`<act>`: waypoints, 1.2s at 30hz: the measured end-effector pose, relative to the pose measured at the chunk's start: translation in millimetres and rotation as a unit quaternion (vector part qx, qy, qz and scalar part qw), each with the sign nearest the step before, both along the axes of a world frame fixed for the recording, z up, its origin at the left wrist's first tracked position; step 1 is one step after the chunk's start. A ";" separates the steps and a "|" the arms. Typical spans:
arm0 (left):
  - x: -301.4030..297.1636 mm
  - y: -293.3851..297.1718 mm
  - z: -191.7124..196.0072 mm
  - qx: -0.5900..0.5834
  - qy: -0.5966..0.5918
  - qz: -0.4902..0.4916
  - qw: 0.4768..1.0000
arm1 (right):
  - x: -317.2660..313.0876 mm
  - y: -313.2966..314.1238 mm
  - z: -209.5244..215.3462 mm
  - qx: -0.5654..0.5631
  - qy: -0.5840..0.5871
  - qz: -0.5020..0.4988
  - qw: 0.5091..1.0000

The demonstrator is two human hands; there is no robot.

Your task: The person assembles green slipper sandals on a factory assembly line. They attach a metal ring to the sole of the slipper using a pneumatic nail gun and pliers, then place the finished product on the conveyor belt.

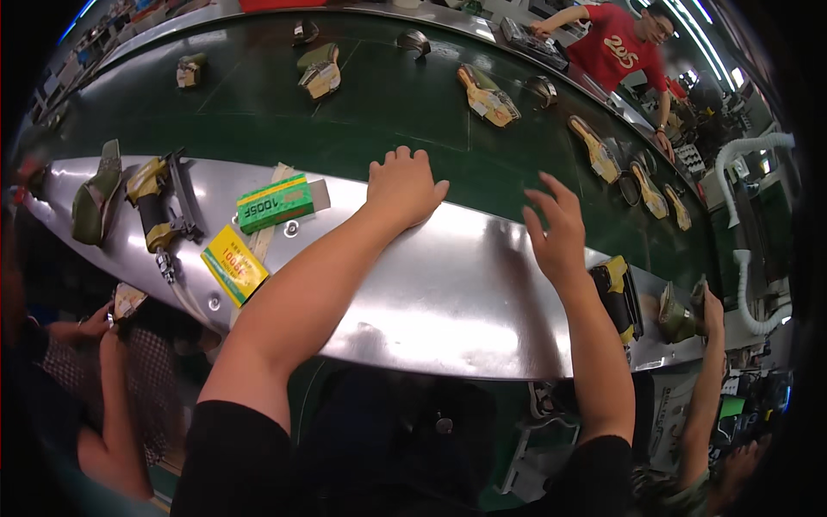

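Observation:
My left hand (403, 187) rests palm down where the metal worktop (422, 310) meets the green belt (258, 129). Its thumb sticks out to the right, and nothing shows in it. Over the worktop's far edge, farther right, my right hand (556, 228) hovers with fingers apart and holds nothing. A green-and-yellow box (276, 204) lies left of my left hand, with a yellow box (234, 265) just nearer. Beyond these is a yellow-and-black staple gun (153, 207). A second staple gun (614, 297) sits beside my right forearm.
Several shoe pieces, among them a tan sole piece (488, 96) and a green-and-tan one (320, 73), lie along the belt. A green shoe upper (96, 198) is at the worktop's left end. Co-workers flank me; a person in red (616, 47) stands across the belt.

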State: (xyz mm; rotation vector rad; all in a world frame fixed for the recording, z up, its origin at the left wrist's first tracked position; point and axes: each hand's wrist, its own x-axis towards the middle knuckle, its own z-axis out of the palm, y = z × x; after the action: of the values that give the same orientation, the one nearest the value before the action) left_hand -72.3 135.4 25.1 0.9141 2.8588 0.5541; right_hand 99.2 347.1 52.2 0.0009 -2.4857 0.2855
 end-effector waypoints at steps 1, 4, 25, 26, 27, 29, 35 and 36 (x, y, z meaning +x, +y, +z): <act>-0.4 -1.0 -2.4 0.012 0.010 -0.003 1.000 | -34.2 -2.5 4.5 -0.010 0.015 0.025 1.000; 0.4 -1.2 -6.4 0.049 0.037 -0.010 0.998 | -142.4 -2.4 6.9 -0.105 0.043 0.075 0.991; -1.3 8.1 5.1 0.011 0.001 -0.053 0.999 | -497.2 27.3 -56.6 -0.134 -0.146 -0.039 0.979; -3.2 4.7 3.2 0.009 0.000 -0.040 0.999 | -492.2 7.7 -54.2 -0.141 -0.176 -0.057 0.973; -5.2 1.5 0.5 0.007 -0.001 -0.029 1.000 | -486.5 -9.3 -49.3 -0.102 -0.187 -0.046 0.976; -3.9 1.8 0.5 0.012 0.004 -0.031 0.999 | -474.2 -9.3 -45.3 -0.022 -0.202 -0.048 0.978; -1.9 4.5 1.9 0.024 0.017 -0.041 0.999 | -433.9 27.4 -19.7 0.093 0.122 -0.093 0.984; -2.2 4.4 0.5 0.026 0.017 -0.043 0.999 | -422.0 42.9 -11.9 0.088 0.140 -0.098 0.981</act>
State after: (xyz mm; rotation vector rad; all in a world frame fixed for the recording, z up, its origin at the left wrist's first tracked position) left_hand -74.4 139.8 25.6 1.0575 2.8311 0.6137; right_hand -322.8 390.0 40.3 -0.1217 -2.2023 -0.0185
